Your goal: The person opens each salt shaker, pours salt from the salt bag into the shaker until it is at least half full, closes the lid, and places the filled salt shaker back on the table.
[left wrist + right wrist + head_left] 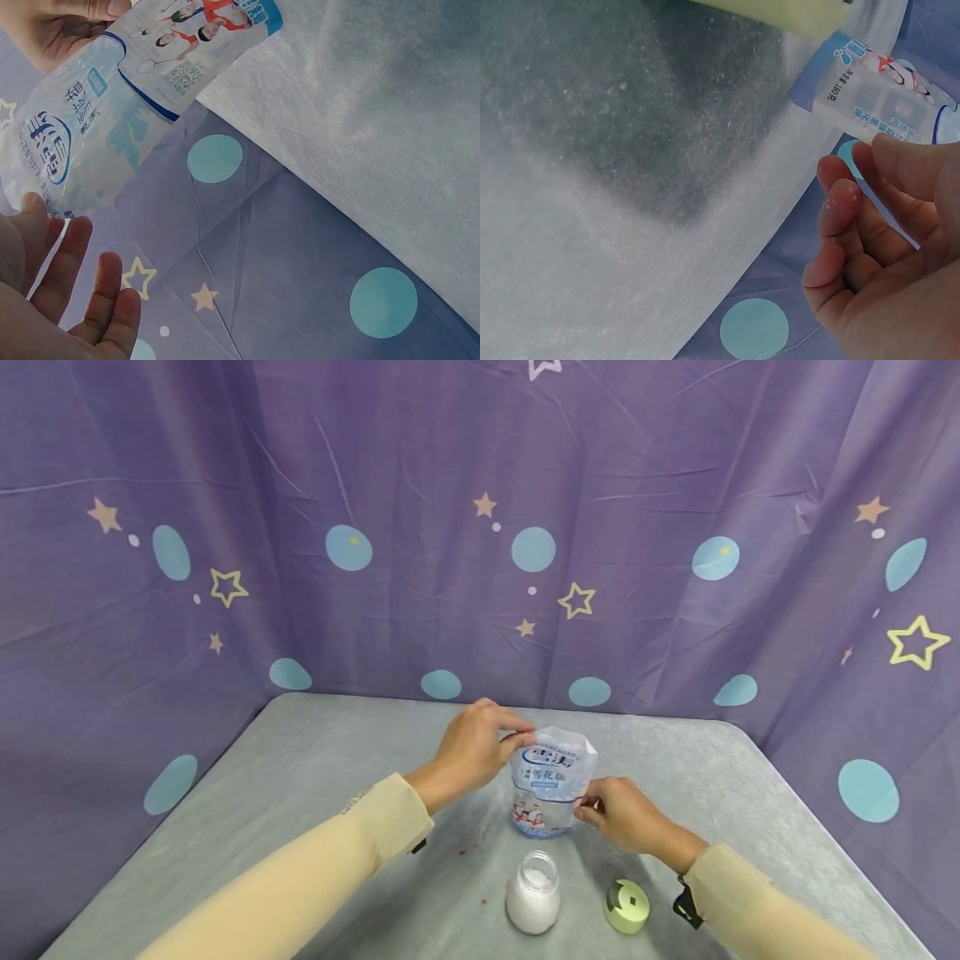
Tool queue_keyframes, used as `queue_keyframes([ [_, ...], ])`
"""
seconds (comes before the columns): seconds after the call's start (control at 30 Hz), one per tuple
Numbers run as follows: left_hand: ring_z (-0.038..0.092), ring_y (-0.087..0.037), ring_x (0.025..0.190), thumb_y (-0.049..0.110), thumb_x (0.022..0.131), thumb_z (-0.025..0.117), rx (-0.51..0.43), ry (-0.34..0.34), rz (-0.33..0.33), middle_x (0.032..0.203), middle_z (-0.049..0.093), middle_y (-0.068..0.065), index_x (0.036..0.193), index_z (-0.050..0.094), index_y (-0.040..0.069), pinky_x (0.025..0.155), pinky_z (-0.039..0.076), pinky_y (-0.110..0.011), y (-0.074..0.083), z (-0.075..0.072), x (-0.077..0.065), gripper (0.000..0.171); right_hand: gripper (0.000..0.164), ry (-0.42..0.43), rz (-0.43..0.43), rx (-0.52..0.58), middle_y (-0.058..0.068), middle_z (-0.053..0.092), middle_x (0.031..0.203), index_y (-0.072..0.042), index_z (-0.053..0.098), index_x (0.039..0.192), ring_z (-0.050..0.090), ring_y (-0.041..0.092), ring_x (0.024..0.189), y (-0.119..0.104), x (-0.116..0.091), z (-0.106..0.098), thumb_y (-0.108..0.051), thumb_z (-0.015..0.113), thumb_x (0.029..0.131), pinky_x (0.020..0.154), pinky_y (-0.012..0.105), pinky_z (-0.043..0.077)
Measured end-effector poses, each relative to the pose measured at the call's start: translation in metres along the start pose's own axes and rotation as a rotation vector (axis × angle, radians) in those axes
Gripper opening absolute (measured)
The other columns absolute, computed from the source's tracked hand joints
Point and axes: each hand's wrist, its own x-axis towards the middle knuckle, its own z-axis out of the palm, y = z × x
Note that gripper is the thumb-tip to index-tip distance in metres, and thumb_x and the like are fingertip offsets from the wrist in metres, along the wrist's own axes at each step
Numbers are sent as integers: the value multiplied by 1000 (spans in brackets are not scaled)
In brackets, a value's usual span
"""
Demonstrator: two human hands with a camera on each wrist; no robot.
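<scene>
A blue and white salt bag [551, 781] stands upright over the table beyond a glass jar. My left hand [474, 742] pinches its upper left corner between thumb and index finger; in the left wrist view the other fingers [112, 304] are spread. Lower on the right side, my right hand [624, 814] pinches the bag's edge, and white grains cling to its fingertips [841, 196]. The open glass jar [533, 897] holds white salt almost to its neck. To the right of the jar lies a light green lid [627, 907].
The grey table [337, 777] ends at a purple curtain [420, 468] with stars and blue dots, which also hangs along both sides. Small red specks [483, 902] lie on the tabletop left of the jar.
</scene>
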Motion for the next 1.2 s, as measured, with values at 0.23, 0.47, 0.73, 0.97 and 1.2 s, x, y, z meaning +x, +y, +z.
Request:
queue_keyframes([
  [0.23, 62, -14, 95, 38, 84, 83, -1, -26, 0, 111, 76, 10, 115, 80, 25, 78, 52, -33, -1, -2, -2, 34, 10, -7, 3, -2, -8, 63, 73, -11, 72, 83, 50, 3, 61, 0, -1, -2, -6, 76, 91, 54, 24, 45],
  [0.47, 64, -17, 100, 43, 82, 85, -4, -35, 6, 116, 75, 7, 119, 78, 23, 84, 53, -35, -2, -4, -5, 42, 6, -7, -27, 8, -7, 63, 74, -9, 71, 89, 53, 4, 63, 2, -2, -3, -6, 77, 90, 57, 24, 47],
  [0.73, 62, -21, 121, 45, 83, 84, -78, 29, -46, 125, 72, 3, 125, 75, 19, 103, 48, -42, -10, -1, -18, 50, 8, 5, -17, 7, -6, 65, 80, -7, 69, 94, 53, 4, 66, 8, -7, -5, -2, 75, 91, 60, 25, 47],
  [0.97, 64, -19, 118, 43, 84, 84, -145, 74, -93, 124, 72, 2, 122, 76, 17, 98, 51, -40, -21, -2, -32, 47, 11, 27, -26, 41, -6, 66, 87, -7, 70, 101, 56, 5, 72, 11, -16, -6, -5, 75, 92, 64, 26, 48],
  [1.2, 64, -23, 117, 41, 85, 84, -155, 74, -110, 121, 73, -1, 119, 78, 15, 100, 50, -45, -30, 1, -50, 43, 12, 60, -5, 84, -9, 67, 91, -9, 71, 105, 59, 5, 78, 18, -29, -3, -11, 75, 94, 67, 26, 51],
])
